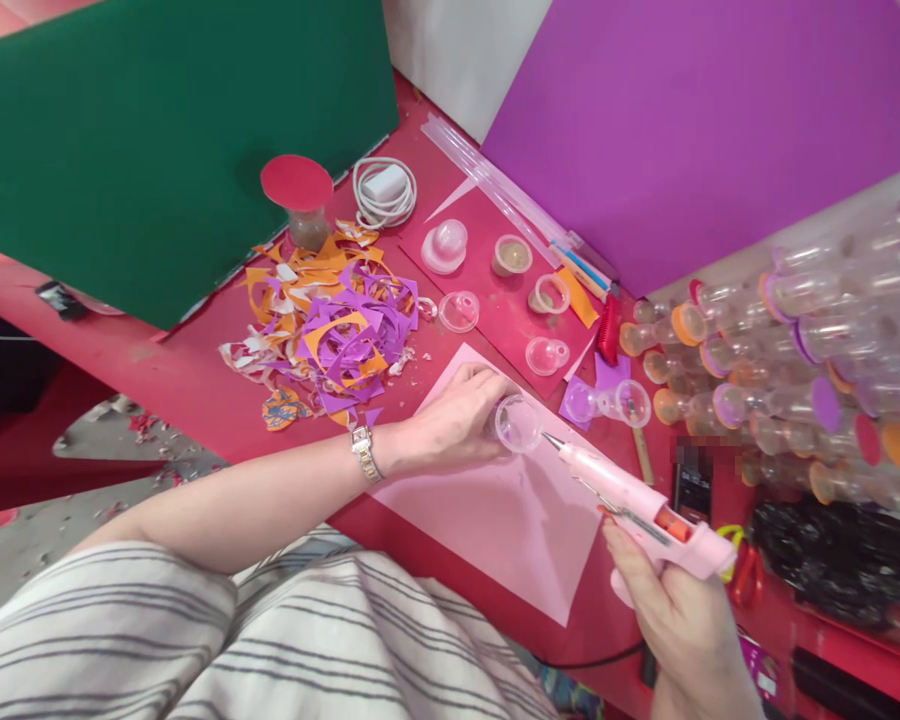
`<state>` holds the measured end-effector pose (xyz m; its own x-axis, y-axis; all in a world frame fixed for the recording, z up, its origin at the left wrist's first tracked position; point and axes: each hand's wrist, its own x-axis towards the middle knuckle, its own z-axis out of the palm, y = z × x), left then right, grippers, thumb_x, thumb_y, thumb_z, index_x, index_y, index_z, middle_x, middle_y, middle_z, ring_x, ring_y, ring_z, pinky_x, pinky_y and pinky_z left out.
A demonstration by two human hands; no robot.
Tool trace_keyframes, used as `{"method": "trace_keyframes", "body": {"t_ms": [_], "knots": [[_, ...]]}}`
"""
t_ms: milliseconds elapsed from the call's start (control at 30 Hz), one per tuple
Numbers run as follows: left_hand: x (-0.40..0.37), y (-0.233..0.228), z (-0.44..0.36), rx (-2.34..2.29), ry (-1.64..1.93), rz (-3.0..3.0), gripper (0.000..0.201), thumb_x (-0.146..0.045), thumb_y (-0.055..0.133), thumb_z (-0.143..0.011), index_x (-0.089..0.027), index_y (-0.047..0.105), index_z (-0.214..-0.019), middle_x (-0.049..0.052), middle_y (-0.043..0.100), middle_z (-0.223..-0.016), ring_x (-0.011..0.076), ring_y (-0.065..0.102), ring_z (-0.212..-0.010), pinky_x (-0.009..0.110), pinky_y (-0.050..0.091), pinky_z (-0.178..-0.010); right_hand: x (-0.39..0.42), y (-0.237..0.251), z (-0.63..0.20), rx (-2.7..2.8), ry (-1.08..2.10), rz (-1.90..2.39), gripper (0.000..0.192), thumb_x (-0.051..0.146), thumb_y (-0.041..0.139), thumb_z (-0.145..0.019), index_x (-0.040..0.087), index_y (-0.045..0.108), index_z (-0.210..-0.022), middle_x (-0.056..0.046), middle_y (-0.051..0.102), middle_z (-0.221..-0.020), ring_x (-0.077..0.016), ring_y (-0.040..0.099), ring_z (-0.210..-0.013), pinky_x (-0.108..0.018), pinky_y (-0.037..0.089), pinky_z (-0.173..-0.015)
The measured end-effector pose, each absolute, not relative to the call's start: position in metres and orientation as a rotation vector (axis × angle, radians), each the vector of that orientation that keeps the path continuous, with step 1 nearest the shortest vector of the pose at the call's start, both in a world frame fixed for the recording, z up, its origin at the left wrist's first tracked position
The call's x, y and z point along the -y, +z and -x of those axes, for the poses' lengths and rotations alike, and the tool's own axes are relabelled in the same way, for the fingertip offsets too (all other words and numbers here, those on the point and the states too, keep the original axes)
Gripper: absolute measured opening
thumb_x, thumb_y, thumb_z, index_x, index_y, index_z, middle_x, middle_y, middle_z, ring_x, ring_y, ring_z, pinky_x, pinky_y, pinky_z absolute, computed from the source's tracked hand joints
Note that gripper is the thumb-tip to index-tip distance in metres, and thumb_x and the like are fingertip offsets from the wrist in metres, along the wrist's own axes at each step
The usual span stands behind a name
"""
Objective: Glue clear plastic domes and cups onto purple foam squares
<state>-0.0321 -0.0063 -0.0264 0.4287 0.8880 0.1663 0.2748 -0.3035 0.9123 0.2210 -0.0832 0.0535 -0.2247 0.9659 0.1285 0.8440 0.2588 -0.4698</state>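
Red table [195, 380], paper scraps [322, 330], left hand [450, 420] gripping cup [517, 422], right hand [675, 610] clutching glue gun [637, 510]

A red table [195, 370] carries a pink paper sheet [495, 520], a heap of purple and orange paper scraps [330, 330], a white charger cable [384, 192] and clear plastic cups [459, 311]

You have a paper scrap pile [322, 335], green sheet [172, 140], purple sheet [690, 120], coiled white charger [384, 192] and stacked clear cups [802, 370] on the red table [187, 370].
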Motion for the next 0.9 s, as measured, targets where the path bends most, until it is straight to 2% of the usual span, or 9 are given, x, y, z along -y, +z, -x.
{"method": "trace_keyframes", "body": {"t_ms": [200,333,633,767,900], "knots": [[0.0055,-0.0292,0.0308,-1.024,0.909,-1.808,0.034,-0.026,0.075,-0.073,-0.020,0.049,-0.095,0.005,0.060,-0.098,0.0234,0.052,-0.100,0.040,0.042,-0.100,0.0814,0.0488,-0.2267,2.090,0.460,1.716,0.026,0.043,0.064,-0.088,0.020,0.071,-0.076,-0.005,0.070,-0.067,-0.0191,0.064,-0.052,-0.031,0.057,-0.053],[0.0048,-0.0269,0.0325,-0.986,0.913,-1.844,0.028,-0.020,0.068,-0.075,-0.020,0.049,-0.096,0.005,0.061,-0.097,0.0218,0.053,-0.097,0.041,0.039,-0.103,0.0829,0.0448,-0.2294,2.083,0.460,1.727,0.026,0.043,0.063,-0.088,0.019,0.071,-0.078,-0.004,0.070,-0.066,-0.0160,0.058,-0.045,-0.029,0.055,-0.051],[0.0060,-0.0248,0.0358,-0.959,0.905,-1.873,0.032,-0.016,0.065,-0.074,-0.019,0.052,-0.103,0.006,0.062,-0.100,0.0223,0.055,-0.098,0.042,0.039,-0.104,0.0799,0.0493,-0.2250,2.110,0.427,1.733,0.032,0.047,0.061,-0.088,0.021,0.069,-0.072,-0.005,0.069,-0.063,-0.0199,0.066,-0.055,-0.029,0.056,-0.053],[0.0056,-0.0267,0.0336,-0.966,0.920,-1.839,0.038,-0.022,0.071,-0.073,-0.019,0.051,-0.106,0.007,0.062,-0.103,0.0239,0.055,-0.102,0.043,0.038,-0.106,0.0851,0.0475,-0.2273,2.068,0.443,1.739,0.029,0.045,0.063,-0.087,0.020,0.070,-0.076,-0.005,0.071,-0.068,-0.0188,0.066,-0.057,-0.028,0.057,-0.055],[0.0055,-0.0267,0.0317,-1.021,0.892,-1.763,0.038,-0.026,0.076,-0.070,-0.020,0.052,-0.099,0.007,0.061,-0.102,0.0269,0.052,-0.107,0.042,0.044,-0.099,0.0894,0.0502,-0.2225,1.977,0.498,1.812,0.030,0.045,0.061,-0.089,0.018,0.070,-0.079,-0.006,0.072,-0.072,-0.0186,0.068,-0.062,-0.026,0.057,-0.053]]}}
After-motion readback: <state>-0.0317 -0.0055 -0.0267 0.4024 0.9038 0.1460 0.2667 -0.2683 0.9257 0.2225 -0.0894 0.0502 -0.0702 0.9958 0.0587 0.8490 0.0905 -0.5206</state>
